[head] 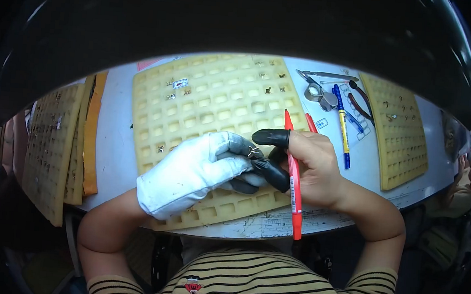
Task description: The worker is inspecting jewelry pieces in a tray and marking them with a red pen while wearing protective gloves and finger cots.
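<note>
My left hand (192,168) wears a white glove with dirty grey fingertips and pinches a small metal jewelry piece (253,151) between finger and thumb. Black finger cots cover fingertips of my right hand (315,165), which grips a red marker pen (294,185). The pen stands uncapped, its dark tip pointing away from me. Fingers of both hands meet around the piece, so part of it is hidden. Beneath them lies a yellow foam tray (154,120) with rows of square pockets. Several small metal pieces sit in it, among them one (160,148) left of my glove.
Right of the tray lie a red cap (311,123), a loupe (321,96), a yellow-and-blue pen (342,126), tweezers (332,76) and pliers (361,101). Other foam trays stand at right (401,151) and left (48,149), by an orange envelope (93,136). Another person's hand (463,165) shows far right.
</note>
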`<state>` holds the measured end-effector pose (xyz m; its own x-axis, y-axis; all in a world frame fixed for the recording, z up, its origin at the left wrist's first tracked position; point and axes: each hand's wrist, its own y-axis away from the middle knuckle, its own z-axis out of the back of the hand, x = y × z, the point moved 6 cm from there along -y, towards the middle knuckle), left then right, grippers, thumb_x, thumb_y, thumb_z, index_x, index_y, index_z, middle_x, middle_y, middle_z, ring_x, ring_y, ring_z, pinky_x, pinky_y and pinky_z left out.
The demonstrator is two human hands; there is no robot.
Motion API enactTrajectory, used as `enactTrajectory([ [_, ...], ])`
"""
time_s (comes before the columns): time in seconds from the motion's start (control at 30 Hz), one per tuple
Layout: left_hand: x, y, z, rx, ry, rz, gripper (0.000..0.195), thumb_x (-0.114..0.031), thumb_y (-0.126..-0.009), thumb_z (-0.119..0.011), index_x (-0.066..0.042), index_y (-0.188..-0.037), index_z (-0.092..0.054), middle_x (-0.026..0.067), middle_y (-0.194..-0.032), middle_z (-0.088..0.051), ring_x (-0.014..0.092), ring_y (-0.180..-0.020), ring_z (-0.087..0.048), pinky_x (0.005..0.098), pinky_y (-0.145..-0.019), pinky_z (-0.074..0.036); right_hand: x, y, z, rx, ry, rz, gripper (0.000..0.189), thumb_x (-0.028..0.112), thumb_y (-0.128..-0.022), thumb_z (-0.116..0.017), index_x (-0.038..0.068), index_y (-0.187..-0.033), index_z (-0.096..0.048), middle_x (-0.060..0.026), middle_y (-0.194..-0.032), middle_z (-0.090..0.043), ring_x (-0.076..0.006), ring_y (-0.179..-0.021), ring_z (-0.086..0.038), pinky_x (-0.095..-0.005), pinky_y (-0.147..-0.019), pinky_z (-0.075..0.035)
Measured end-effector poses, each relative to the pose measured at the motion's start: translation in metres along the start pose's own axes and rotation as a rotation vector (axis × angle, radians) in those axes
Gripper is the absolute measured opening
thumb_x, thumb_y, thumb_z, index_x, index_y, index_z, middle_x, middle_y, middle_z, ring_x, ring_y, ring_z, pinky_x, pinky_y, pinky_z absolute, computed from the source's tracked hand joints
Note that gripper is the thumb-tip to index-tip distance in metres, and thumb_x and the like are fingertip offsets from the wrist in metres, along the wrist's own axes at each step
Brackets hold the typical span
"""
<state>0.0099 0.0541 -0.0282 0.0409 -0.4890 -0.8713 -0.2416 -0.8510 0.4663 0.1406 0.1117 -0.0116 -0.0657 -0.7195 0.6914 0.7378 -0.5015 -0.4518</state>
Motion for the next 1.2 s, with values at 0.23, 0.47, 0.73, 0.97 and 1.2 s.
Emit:
enactTrajectory([
  [0.23, 0.003, 0.000, -0.003, 0.036, 0.068, -0.024, 0.033, -0.013, -0.092, -0.052, 0.010, -0.116, -0.047, 0.0168, -0.106, -0.059, 0.024, -0.096, -0.062, 0.0324, -0.084, -0.052, 0.000, 0.002, -0.001, -0.049, 0.035, 0.055, 0.022, 0.008, -0.063, -0.074, 0.003, -0.076, -0.058, -0.0062, -0.049, -0.047, -0.0213, -0.042, -0.050, -0.0310, -0.041, -0.036],
  [0.47, 0.004, 0.001, -0.005, 0.049, 0.149, -0.013, 0.032, -0.015, -0.092, -0.053, 0.007, -0.114, -0.051, 0.0162, -0.102, -0.061, 0.023, -0.091, -0.063, 0.0349, -0.083, -0.054, -0.001, 0.004, -0.001, 0.055, 0.073, 0.046, 0.026, 0.007, -0.071, -0.073, -0.002, -0.094, -0.063, -0.0055, -0.058, -0.057, -0.0133, -0.046, -0.053, -0.0247, -0.044, -0.037],
  [0.73, 0.007, 0.000, -0.006, 0.053, 0.240, 0.012, 0.031, -0.013, -0.091, -0.053, 0.010, -0.113, -0.049, 0.0192, -0.097, -0.062, 0.027, -0.091, -0.064, 0.0379, -0.083, -0.054, 0.000, 0.003, -0.001, 0.047, 0.075, 0.041, 0.025, 0.002, -0.069, -0.072, -0.003, -0.092, -0.063, -0.0069, -0.058, -0.057, -0.0138, -0.047, -0.053, -0.0246, -0.044, -0.038],
  [0.97, 0.007, 0.000, -0.005, 0.062, 0.248, 0.017, 0.032, -0.013, -0.091, -0.053, 0.010, -0.113, -0.049, 0.0195, -0.097, -0.062, 0.027, -0.091, -0.064, 0.0380, -0.084, -0.053, -0.002, 0.004, -0.001, 0.054, 0.080, 0.019, 0.026, 0.002, -0.069, -0.071, -0.002, -0.093, -0.063, -0.0058, -0.057, -0.056, -0.0143, -0.047, -0.053, -0.0248, -0.045, -0.038],
  [1.2, 0.009, -0.002, -0.005, 0.088, 0.260, 0.021, 0.032, -0.013, -0.091, -0.053, 0.010, -0.113, -0.050, 0.0196, -0.098, -0.063, 0.027, -0.091, -0.064, 0.0384, -0.084, -0.053, -0.004, 0.003, -0.001, -0.043, 0.078, 0.026, 0.026, 0.011, -0.061, -0.076, 0.004, -0.077, -0.057, -0.0066, -0.049, -0.047, -0.0224, -0.043, -0.051, -0.0317, -0.042, -0.037],
])
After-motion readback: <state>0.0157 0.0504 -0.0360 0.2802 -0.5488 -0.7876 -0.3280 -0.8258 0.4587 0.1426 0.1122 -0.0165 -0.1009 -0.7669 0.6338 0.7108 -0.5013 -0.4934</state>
